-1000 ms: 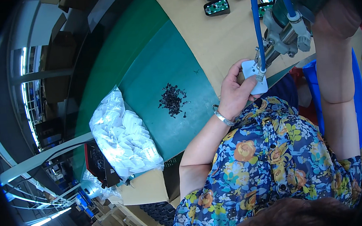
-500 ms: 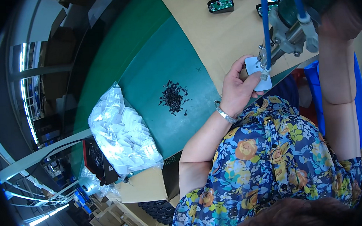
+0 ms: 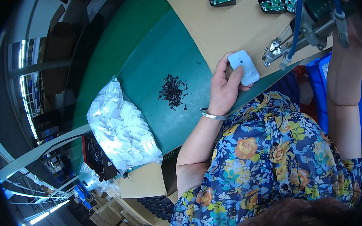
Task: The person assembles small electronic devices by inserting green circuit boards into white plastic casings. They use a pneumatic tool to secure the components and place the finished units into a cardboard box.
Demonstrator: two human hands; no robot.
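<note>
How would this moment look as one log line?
left hand: holds white cover | right hand: grips power screwdriver | screws pile on mat

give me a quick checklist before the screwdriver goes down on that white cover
1. Left hand grips the white cover: ok.
2. Cover flat on the tan mat: cannot tell, one edge looks lifted.
3. Screwdriver tip lined up over the cover: not ok, it sits off to the side.
4. Right hand firm on the screwdriver: cannot tell, mostly cut off.
5. Screws within reach: ok, pile beside the left hand.
</note>
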